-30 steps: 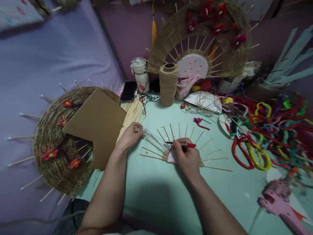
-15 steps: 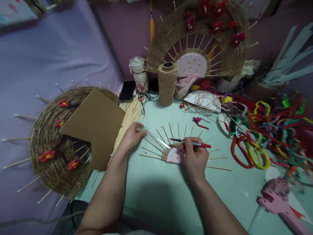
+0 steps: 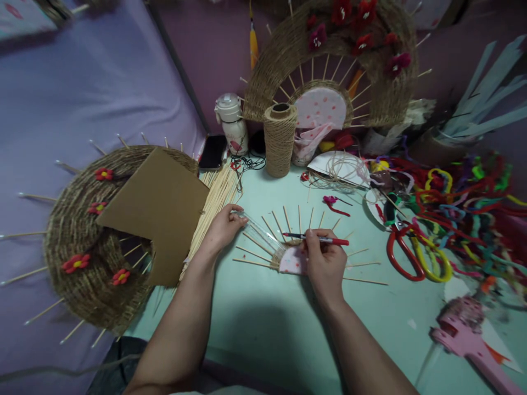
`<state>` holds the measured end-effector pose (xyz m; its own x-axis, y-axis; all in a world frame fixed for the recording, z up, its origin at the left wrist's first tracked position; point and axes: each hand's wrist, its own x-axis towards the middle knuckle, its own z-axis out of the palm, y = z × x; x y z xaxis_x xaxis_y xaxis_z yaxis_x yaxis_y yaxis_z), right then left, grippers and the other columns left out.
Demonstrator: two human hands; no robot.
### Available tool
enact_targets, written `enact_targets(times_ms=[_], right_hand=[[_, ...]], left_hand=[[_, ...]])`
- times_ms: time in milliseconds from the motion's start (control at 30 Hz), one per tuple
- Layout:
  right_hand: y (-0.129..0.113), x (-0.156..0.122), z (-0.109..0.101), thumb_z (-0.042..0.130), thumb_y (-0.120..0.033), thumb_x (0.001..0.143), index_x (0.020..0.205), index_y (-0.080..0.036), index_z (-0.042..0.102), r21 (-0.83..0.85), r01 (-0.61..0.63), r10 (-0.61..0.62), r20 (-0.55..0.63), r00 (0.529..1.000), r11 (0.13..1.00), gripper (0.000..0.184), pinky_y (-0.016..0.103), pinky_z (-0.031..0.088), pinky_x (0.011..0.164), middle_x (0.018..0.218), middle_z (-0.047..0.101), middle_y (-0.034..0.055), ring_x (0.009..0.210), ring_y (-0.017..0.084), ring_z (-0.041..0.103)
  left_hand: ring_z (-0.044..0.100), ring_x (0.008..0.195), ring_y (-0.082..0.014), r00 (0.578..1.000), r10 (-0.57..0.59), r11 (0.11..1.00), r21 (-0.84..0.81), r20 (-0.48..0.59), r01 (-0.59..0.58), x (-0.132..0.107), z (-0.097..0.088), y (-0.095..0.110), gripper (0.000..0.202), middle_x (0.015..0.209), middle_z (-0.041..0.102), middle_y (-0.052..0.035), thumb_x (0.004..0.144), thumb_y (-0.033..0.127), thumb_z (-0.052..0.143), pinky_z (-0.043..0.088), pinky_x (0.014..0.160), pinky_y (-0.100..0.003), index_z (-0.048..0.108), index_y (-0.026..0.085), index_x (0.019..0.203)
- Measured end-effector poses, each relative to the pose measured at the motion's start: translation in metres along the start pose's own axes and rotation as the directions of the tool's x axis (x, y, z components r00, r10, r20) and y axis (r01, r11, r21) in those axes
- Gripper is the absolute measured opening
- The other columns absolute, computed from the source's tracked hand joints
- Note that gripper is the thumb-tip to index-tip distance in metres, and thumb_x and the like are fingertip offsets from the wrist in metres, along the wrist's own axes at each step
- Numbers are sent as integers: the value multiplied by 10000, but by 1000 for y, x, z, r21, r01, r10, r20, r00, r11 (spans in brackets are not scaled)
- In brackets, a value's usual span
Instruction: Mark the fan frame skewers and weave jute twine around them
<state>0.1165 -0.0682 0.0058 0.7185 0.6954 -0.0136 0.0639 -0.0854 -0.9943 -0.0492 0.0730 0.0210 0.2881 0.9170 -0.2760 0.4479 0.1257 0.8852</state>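
Note:
Pinched in my left hand [image 3: 227,226] is the far end of a clear ruler [image 3: 262,231]. The ruler slants across the sticks toward a small half-round fan piece [image 3: 291,261], which has a white centre with red spots, a twine edge and thin wooden sticks spread outward. My right hand [image 3: 326,263] is closed on a red pen [image 3: 329,240], held nearly level above the fan piece with its tip pointing left. That hand covers the right part of the fan piece.
Left stands a big woven twine fan [image 3: 74,219] with brown cardboard [image 3: 164,208] over it, beside loose sticks [image 3: 218,197]. Behind are a twine spool [image 3: 280,142], bottle [image 3: 233,126] and phone [image 3: 213,152]. Right lie scissors [image 3: 405,255], pipe cleaners [image 3: 465,203] and a pink glue gun [image 3: 463,334].
The view has shifted slightly. My right hand and the pen have moved a little left and tilted slightly; my left hand stays on the ruler's end.

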Motion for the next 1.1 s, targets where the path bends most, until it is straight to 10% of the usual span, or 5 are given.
enact_targets(times_ms=[1100], right_hand=[[12, -2, 2, 551, -436, 878, 745, -186, 583, -147, 125, -107, 123, 987, 981, 285, 235, 387, 519, 576, 563, -35, 516, 120, 515]], left_hand=[[461, 578, -126, 998, 67, 969, 238, -17, -61, 0, -1, -10, 276, 611, 458, 75, 708, 275, 624, 320, 580, -262, 520, 183, 946]])
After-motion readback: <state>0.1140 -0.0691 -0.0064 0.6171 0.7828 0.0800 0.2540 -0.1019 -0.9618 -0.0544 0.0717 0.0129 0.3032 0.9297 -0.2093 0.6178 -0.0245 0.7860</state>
